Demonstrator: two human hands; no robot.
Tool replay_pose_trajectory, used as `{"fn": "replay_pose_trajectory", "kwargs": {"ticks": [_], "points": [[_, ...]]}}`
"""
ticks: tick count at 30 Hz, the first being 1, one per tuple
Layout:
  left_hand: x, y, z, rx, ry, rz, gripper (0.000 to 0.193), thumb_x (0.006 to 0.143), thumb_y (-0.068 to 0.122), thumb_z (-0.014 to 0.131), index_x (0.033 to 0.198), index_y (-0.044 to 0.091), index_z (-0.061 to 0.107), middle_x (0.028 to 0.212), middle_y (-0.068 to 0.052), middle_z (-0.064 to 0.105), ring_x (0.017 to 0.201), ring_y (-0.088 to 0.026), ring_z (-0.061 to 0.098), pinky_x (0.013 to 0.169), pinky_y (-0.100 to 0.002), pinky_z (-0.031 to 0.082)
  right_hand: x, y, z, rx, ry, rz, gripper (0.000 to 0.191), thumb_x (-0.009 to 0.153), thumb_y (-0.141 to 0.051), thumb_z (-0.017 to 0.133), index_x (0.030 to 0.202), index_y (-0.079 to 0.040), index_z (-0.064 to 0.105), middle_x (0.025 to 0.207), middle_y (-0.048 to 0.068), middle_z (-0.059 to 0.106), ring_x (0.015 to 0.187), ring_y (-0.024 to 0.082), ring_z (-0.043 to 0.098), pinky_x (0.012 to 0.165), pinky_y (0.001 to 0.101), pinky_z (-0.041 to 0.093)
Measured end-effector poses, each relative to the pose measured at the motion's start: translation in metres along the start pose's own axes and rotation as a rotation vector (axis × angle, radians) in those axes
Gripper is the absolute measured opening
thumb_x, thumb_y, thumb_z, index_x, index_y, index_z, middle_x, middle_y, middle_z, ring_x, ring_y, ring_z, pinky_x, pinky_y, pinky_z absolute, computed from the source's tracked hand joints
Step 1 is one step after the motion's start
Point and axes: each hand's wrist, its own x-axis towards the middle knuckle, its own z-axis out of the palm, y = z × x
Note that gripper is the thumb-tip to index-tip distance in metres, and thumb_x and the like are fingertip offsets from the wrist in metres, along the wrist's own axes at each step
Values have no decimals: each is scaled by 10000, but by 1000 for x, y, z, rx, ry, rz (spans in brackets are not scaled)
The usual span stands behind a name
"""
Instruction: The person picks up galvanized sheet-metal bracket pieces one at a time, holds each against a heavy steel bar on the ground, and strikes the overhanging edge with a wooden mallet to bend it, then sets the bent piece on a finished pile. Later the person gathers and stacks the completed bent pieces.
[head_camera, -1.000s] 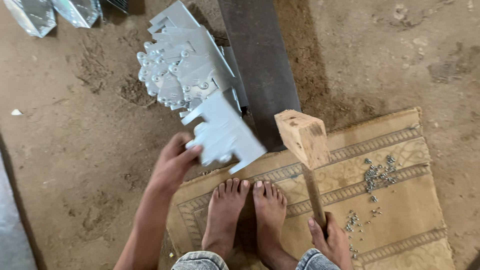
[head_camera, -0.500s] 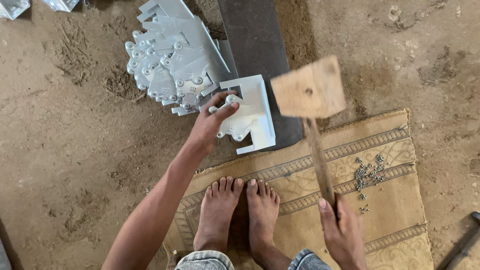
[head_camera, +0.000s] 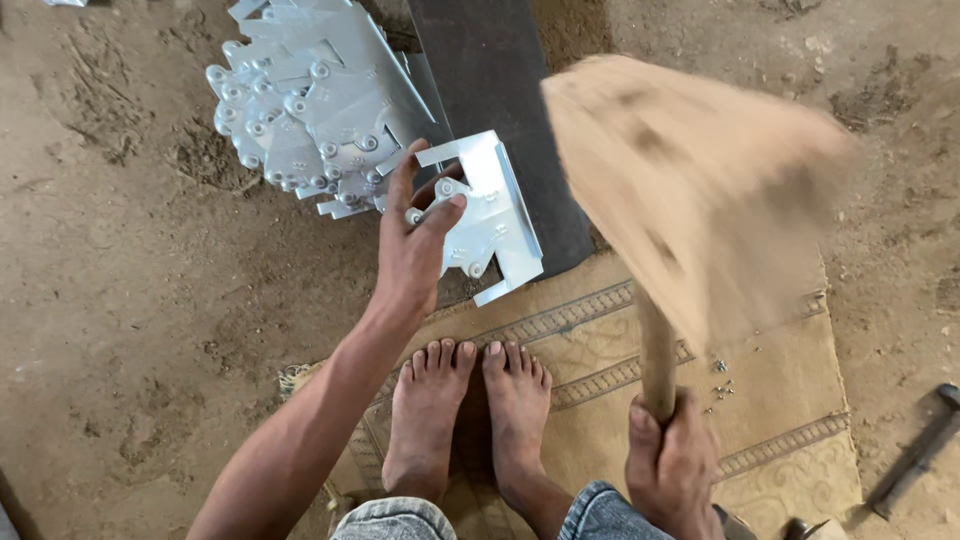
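My left hand (head_camera: 418, 245) presses down on a folded grey metal bracket (head_camera: 490, 215) that lies on the edge of a dark flat steel bar (head_camera: 495, 95). My right hand (head_camera: 672, 465) grips the wooden handle of a large wooden mallet (head_camera: 700, 180), whose head is raised and blurred above the mat, to the right of the bracket. My bare feet (head_camera: 470, 410) rest on a patterned tan mat (head_camera: 790, 400) just below the bracket.
A heap of similar grey metal brackets (head_camera: 300, 100) lies on the dirt floor, upper left of the bar. A few small rivets (head_camera: 720, 385) are scattered on the mat. A dark metal tool (head_camera: 915, 450) lies on the ground at the far right.
The mallet has swung up toward the camera and now looks large and blurred. My left hand carried the bracket from near the mat onto the dark bar and holds it there.
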Motion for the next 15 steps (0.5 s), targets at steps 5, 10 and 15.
{"fn": "replay_pose_trajectory", "kwargs": {"ticks": [5, 10, 15], "points": [[-2, 0, 1, -23, -12, -28, 759, 912, 24, 624, 1598, 139, 320, 1473, -161, 600, 1335, -269, 562, 1117, -412, 454, -17, 30, 12, -228, -96, -50, 372, 1008, -373, 514, 1061, -7, 563, 694, 196, 626, 615, 405, 625, 579, 508, 462], [-4, 2, 3, 15, -10, -8, 750, 922, 8, 612, 1595, 126, 303, 1507, -180, 560, 1384, -274, 534, 1137, -451, 484, -40, 60, 16, -39, 43, 58, 380, 937, -421, 511, 976, -49, 579, 589, 129, 627, 491, 299, 646, 507, 451, 500], [-4, 6, 4, 87, -4, -26, 762, 920, -8, 584, 1599, 139, 271, 1547, -151, 493, 1410, -268, 489, 1132, -480, 486, -55, 86, 20, -198, -113, 76, 399, 968, -426, 505, 1023, -37, 576, 565, 105, 593, 479, 274, 620, 511, 456, 496]]}}
